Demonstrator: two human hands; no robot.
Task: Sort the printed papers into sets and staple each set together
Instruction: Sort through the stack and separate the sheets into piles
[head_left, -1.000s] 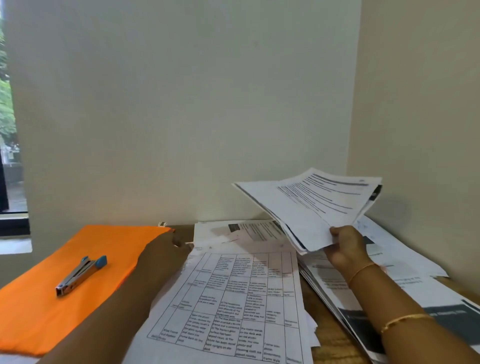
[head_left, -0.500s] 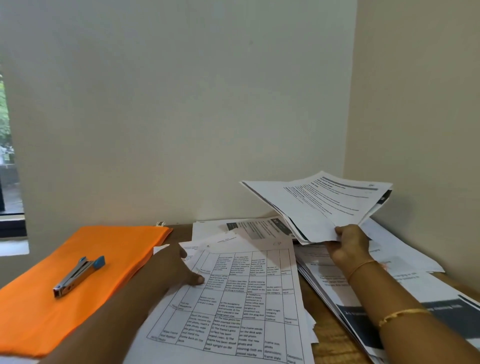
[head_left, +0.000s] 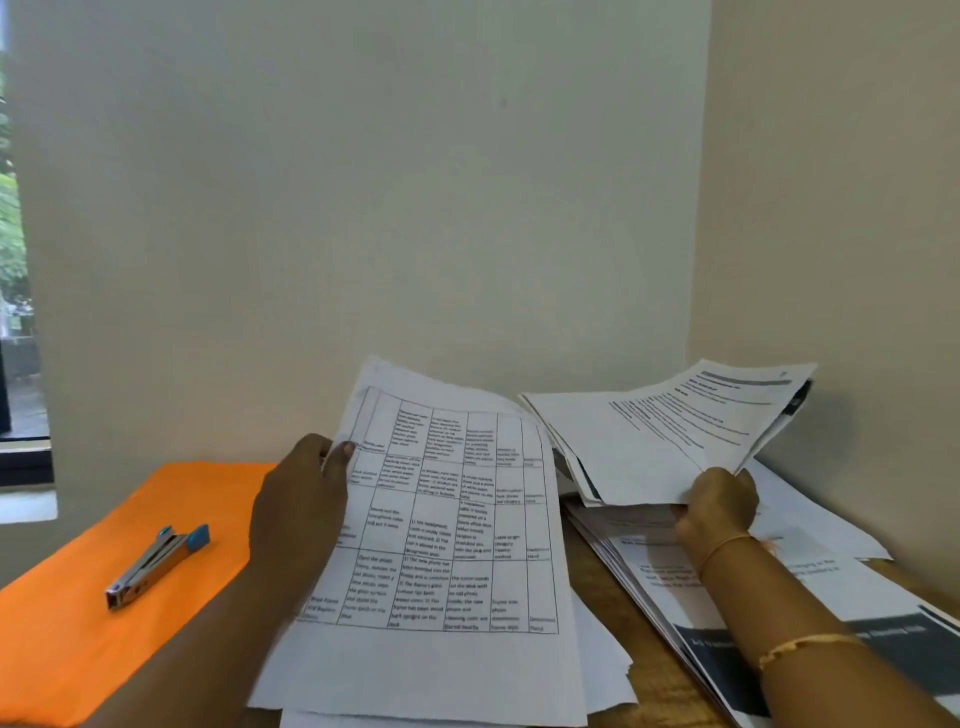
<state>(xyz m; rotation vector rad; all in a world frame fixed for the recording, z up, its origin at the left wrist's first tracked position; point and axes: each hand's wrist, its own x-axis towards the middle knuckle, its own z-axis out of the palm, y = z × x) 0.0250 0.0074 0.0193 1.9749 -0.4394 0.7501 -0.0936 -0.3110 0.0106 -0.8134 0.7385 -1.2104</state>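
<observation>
Left hand (head_left: 301, 499): pinches the left edge of a grid sheet (head_left: 452, 545), a page printed with a ruled table of text. Thumb lies on the printed face; the fingers are hidden behind the paper. The far end of the sheet is raised and curls toward the wall (head_left: 363, 208), while the near end lies on loose white sheets (head_left: 602, 665) at the front of the worktop (head_left: 660, 680).

Right hand (head_left: 719, 506): fingers curled round the near edge of a sheaf (head_left: 670, 431) of several printed pages. The sheaf is held up off the surface, tilted, with its top page showing lines of text and a dark header bar. The pages fan apart slightly at the left side.

Beneath and around the right hand is a spread pile (head_left: 831, 587) of printed papers, lying flat in the corner; some bear dark bands. Two thin gold bangles (head_left: 805, 644) sit on the right forearm.

Stapler (head_left: 156, 566): silver with blue ends, lies untouched on an orange folder (head_left: 104, 623) at the left of the worktop, well apart from both hands. The folder's right edge passes under the left forearm.

Window (head_left: 15, 312) at far left edge, with greenery outside.
</observation>
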